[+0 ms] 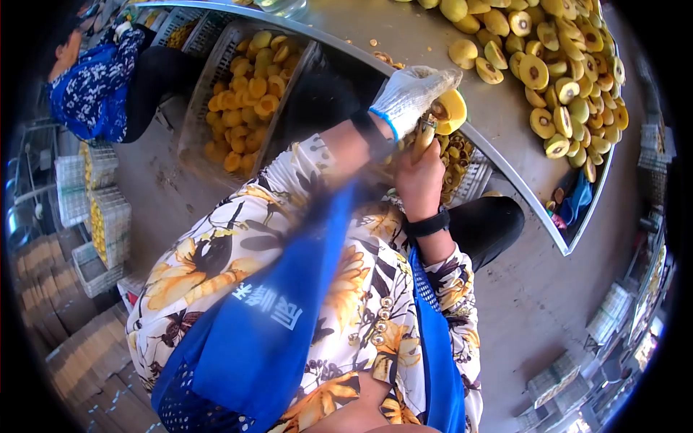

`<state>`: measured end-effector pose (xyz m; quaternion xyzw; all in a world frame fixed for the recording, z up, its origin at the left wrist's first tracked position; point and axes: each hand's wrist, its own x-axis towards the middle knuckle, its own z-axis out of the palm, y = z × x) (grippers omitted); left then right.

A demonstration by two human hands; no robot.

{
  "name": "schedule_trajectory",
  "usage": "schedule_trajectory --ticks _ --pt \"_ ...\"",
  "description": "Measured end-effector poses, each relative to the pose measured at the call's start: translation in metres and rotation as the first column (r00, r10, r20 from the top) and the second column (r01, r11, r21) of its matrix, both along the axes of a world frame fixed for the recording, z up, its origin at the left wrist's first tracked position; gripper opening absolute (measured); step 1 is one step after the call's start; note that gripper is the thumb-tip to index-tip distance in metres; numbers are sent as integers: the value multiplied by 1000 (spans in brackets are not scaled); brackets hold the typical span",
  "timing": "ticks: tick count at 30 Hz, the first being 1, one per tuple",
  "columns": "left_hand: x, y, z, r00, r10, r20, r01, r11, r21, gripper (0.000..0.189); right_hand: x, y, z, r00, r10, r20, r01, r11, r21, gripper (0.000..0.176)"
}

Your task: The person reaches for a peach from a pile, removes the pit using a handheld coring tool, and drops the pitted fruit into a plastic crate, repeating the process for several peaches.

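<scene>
Gloved left hand (411,94): fingers clamped round fruit half (451,110), just off worktop (433,43) edge. Bare right hand (420,177): fingers closed on tool (424,133), tip at fruit. Crate (245,86) well filled, likely finished halves. Big pile (563,79) on worktop, stones in: plenty left, I'd judge.

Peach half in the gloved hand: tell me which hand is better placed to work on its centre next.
Right, probably. The bare right hand grips a tool whose tip sits beside the peach half, while the gloved left hand is taken up holding that fruit.
</scene>
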<state>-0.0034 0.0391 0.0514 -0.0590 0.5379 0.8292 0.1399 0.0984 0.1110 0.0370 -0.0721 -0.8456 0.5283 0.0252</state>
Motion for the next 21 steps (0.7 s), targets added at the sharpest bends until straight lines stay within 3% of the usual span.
schedule_trajectory --ticks 1,3,4,7,11,14,17,18,21 --pt "0 -2 0 1000 -11 8 11 999 -31 27 -1 -1 1 1000 -20 -9 20 999 40 17" --pt "0 -4 0 999 -36 22 38 995 -90 26 -4 2 13 966 64 250 21 946 -323 13" --pt "-1 -3 -1 999 -22 47 25 998 -63 25 -4 4 21 920 138 366 63 872 -486 10" --pt "-1 -1 -5 999 0 -54 -4 998 -70 25 -5 12 33 825 382 417 182 518 -836 5" --pt "-4 -4 -20 996 -90 5 89 992 93 25 -7 16 34 796 459 396 233 372 -899 6" --pt "-1 -7 -25 989 -136 52 125 974 187 23 -1 10 11 862 394 318 156 390 -907 5" --pt "2 -11 -11 982 -147 120 157 985 -75 25 0 -1 -8 952 239 193 -49 738 -673 3" --pt "-4 -9 -52 990 -130 -64 135 987 83 31 0 -3 -16 963 200 183 -41 775 -631 4" --pt "3 -11 -36 1000 0 20 -4 987 160 36 0 -11 -27 998 62 0 -59 944 -324 8"
